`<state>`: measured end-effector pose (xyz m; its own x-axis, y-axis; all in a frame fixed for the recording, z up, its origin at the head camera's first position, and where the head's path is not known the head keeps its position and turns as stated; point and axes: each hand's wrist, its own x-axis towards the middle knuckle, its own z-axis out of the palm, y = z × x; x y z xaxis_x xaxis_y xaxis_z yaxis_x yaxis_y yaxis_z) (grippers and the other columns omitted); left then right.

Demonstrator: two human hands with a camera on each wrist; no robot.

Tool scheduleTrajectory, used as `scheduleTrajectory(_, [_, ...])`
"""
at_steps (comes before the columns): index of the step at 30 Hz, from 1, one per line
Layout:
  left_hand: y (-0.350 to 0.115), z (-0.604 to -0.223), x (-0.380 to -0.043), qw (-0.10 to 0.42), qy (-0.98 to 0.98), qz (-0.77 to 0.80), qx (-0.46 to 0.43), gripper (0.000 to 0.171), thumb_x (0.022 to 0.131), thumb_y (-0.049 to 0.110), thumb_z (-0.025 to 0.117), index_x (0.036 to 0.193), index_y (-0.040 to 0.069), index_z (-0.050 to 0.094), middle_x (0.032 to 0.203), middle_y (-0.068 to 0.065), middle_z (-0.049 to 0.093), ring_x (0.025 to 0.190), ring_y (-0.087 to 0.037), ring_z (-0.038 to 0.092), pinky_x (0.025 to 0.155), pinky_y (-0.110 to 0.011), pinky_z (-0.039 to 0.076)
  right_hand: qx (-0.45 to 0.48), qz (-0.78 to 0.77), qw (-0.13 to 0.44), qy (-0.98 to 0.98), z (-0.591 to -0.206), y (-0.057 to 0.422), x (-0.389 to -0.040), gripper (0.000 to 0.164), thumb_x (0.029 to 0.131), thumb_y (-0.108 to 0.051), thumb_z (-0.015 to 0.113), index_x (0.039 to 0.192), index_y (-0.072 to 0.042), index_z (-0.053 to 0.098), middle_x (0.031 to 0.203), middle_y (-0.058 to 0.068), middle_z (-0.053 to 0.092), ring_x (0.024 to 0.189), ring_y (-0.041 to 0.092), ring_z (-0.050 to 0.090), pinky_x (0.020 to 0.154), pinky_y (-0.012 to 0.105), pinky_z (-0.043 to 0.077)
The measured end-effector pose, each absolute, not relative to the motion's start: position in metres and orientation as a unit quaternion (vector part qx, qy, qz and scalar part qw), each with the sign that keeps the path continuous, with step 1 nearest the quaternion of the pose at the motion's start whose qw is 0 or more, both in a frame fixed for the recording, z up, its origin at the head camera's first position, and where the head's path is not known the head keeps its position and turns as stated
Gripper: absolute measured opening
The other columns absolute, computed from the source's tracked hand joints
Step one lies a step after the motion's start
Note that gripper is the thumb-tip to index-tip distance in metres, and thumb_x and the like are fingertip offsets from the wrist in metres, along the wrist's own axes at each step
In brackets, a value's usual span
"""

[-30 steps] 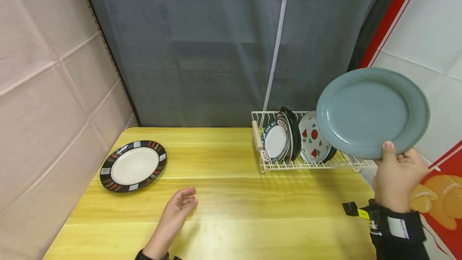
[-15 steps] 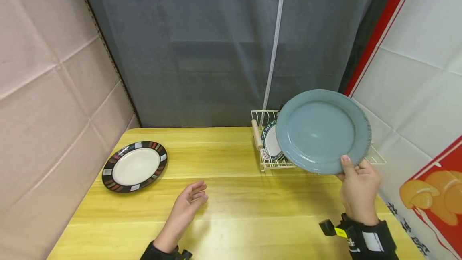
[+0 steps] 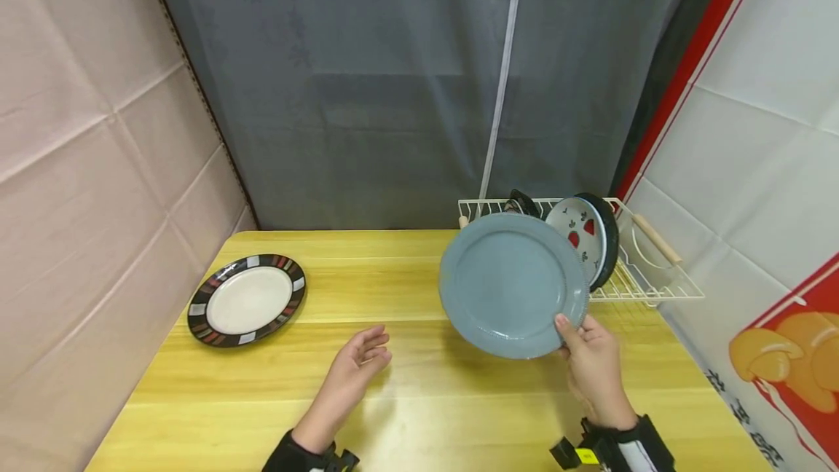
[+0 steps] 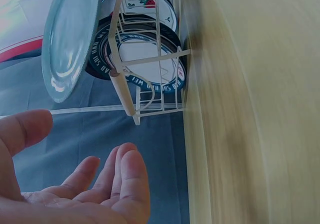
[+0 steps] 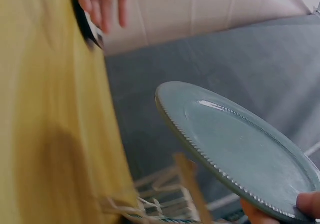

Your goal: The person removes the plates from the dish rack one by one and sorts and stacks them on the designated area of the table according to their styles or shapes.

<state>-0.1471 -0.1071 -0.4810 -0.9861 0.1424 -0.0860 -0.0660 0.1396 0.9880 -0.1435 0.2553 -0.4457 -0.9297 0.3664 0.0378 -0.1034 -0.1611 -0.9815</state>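
Observation:
A large blue-grey plate (image 3: 511, 286) is tilted up in the air over the table, its face toward the head camera. My right hand (image 3: 593, 366) pinches its lower right rim, thumb on the face and fingers behind; the right wrist view shows the same plate (image 5: 245, 149) from the side. Left of it, my left hand (image 3: 350, 377) hovers over the table with fingers relaxed and nothing in them. In the left wrist view the left hand (image 4: 90, 184) has its thumb apart from the fingers, the plate beyond it. A white plate with a dark patterned rim (image 3: 247, 301) lies on the table's left.
A white wire dish rack (image 3: 645, 279) with wooden handles stands at the back right, partly hidden by the held plate. In it stand a strawberry-patterned plate (image 3: 580, 235), a black dish (image 3: 609, 242) and lettered plates (image 4: 145, 59). Cloth walls enclose the wooden table (image 3: 419, 421).
My right hand has carried the blue-grey plate left and down, from right of the rack to in front of its left part. The left hand has shifted slightly right.

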Motion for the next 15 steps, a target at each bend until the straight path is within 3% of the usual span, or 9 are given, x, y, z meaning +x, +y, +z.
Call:
scheduleTrajectory(3, [-0.105,-0.482,-0.147,0.088,0.746,0.660,0.024,0.063,0.114,0.016,0.067,0.168,-0.008,0.043,0.163,-0.033,0.058,0.143,-0.043,0.064,0.120,-0.058,0.058,-0.106,0.741,0.115,-0.653,-0.453,0.244,-0.142,0.021,0.115,-0.002,0.061,0.134,0.000,0.070,0.093,-0.015,0.084,0.073,-0.001,0.071,0.062,0.016,0.059])
scheduleTrajectory(6, [-0.103,-0.484,-0.146,0.089,0.739,0.668,0.023,0.067,0.115,0.017,0.067,0.170,-0.008,0.038,0.165,-0.036,0.056,0.146,-0.048,0.062,0.123,-0.062,0.056,-0.111,0.733,0.082,-0.666,-0.460,0.230,-0.141,0.036,0.116,0.000,0.059,0.148,0.015,0.058,0.092,-0.014,0.083,0.070,0.000,0.066,0.059,0.016,0.054])
scheduleTrajectory(10, [-0.101,-0.487,-0.147,0.087,0.728,0.680,0.030,0.069,0.115,0.016,0.066,0.170,-0.010,0.035,0.164,-0.039,0.054,0.147,-0.052,0.061,0.122,-0.060,0.058,-0.116,0.738,0.044,-0.664,-0.470,0.215,-0.139,0.044,0.116,0.001,0.057,0.155,0.020,0.051,0.092,-0.014,0.082,0.068,0.002,0.062,0.057,0.016,0.047])
scheduleTrajectory(15, [-0.100,-0.489,-0.147,0.103,0.711,0.694,0.047,0.067,0.117,0.014,0.062,0.169,-0.015,0.032,0.161,-0.042,0.054,0.145,-0.052,0.063,0.116,-0.056,0.063,-0.112,0.741,0.024,-0.662,-0.477,0.201,-0.136,0.038,0.114,0.003,0.058,0.148,0.022,0.056,0.088,-0.009,0.083,0.064,0.002,0.059,0.055,0.015,0.044])
